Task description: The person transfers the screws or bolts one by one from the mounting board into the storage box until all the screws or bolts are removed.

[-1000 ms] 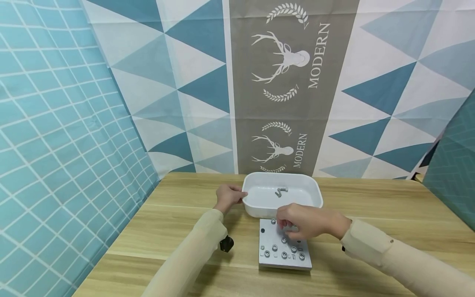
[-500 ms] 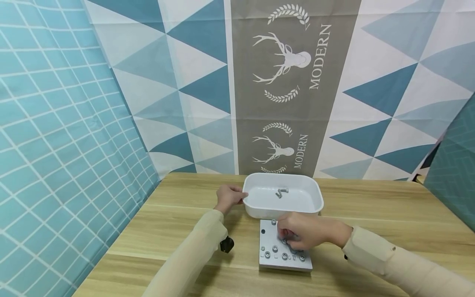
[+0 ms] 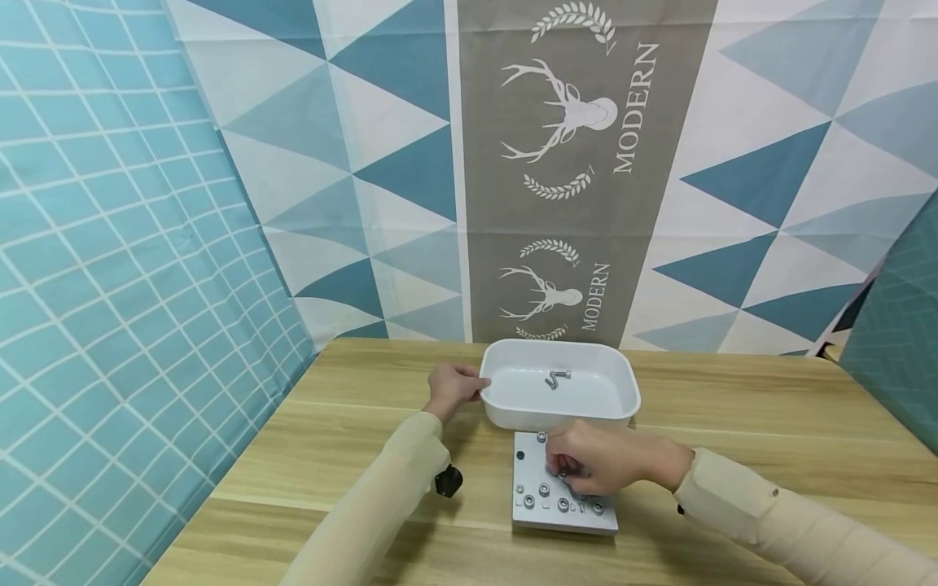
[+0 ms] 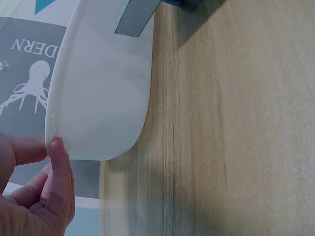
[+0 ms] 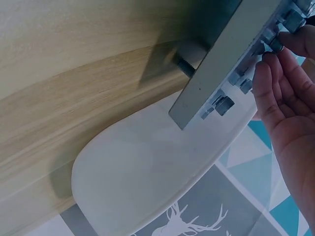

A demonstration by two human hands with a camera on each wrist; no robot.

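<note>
My left hand (image 3: 454,391) pinches the left rim of a white tray (image 3: 513,418) between thumb and fingers. Two or so loose bolts (image 3: 557,378) lie inside that tray. Directly in front of it is a silver metal block (image 3: 531,472) bearing several socket-head bolts (image 3: 544,490). My right hand (image 3: 604,457) is over the block's right half, covering part of it. In the right wrist view its thumb and fingertips pinch the head of a bolt (image 5: 275,45) at the block's face. A threaded bolt end (image 5: 186,66) sticks out of the block's underside.
Both sit on a wood-grain table (image 3: 366,382). Behind the table hangs a patterned cloth (image 3: 410,203) with triangles and deer heads. A blue grid-patterned cloth (image 3: 132,285) is at the left, and a green panel (image 3: 894,325) stands at the right.
My right hand has come down slightly over the block, from above its middle to fingertips at a bolt head. The left hand keeps its grip on the tray rim.
</note>
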